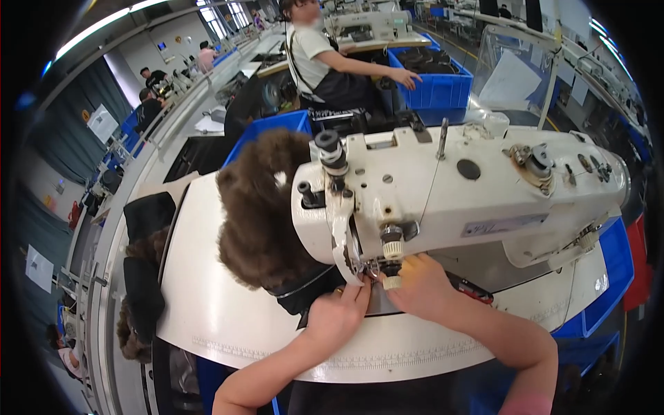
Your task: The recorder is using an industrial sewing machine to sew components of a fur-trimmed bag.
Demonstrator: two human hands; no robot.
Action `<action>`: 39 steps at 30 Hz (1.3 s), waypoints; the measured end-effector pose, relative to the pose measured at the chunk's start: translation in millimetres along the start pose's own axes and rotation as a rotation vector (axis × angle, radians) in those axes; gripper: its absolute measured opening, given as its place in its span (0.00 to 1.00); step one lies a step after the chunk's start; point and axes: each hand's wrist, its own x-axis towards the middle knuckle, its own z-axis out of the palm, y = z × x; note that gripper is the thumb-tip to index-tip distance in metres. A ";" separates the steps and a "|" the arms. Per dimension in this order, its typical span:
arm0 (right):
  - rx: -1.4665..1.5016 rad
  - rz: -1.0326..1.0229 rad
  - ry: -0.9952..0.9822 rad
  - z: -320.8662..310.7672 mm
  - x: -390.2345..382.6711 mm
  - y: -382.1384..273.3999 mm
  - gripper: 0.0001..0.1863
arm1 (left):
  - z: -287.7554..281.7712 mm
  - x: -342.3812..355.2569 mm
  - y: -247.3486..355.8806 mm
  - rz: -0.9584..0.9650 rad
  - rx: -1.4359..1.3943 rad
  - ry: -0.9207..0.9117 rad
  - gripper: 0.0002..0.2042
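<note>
A white industrial sewing machine (456, 194) stands on a curved white table (207, 325). Brown furry fabric (256, 207) with a black band (301, 296) and a metal zipper edge lies left of the needle area. My left hand (335, 315) presses its closed fingers on the black fabric just below the presser foot. My right hand (422, 287) is curled right of the foot; its fingertips are hidden behind the machine's parts, so what it holds is unclear. A black-and-red tool (470, 289) lies beside it.
Black and furry pieces (142, 297) rest at the left. Blue bins sit behind (266, 124) and at right (615, 270). A co-worker (318, 55) reaches toward a blue crate (436, 90) ahead. Others work along the aisle at left.
</note>
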 end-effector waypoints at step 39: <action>0.048 0.036 -0.084 -0.5 -0.8 -3.0 0.15 | 5.3 0.1 -0.8 -0.057 0.018 0.041 0.21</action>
